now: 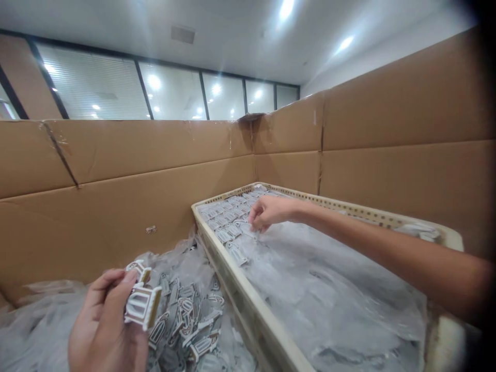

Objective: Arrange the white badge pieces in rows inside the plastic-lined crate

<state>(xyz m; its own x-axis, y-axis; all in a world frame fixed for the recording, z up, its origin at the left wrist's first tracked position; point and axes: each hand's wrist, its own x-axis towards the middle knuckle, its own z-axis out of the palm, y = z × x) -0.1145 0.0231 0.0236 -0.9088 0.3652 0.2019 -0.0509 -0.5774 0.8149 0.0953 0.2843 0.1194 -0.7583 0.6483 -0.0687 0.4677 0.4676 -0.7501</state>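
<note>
Left fingers [116, 302] pinch white pieces [140, 306] at their tips; right fingers [256, 213] curl at laid-out pieces [235, 253], hold unclear.

Small white parts [142, 306] in the left grip [108, 320], right grip [268, 213] over neat rows of parts [234, 252] in a cream basket [248, 290]

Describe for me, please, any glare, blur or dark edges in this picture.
Head view throughout: round white ceiling lights flare hazily; wrinkled translucent plastic sheeting looks smeared; white-and-gold arched pieces in the bare left hand look crisper; black shading swallows the right edge.
</note>
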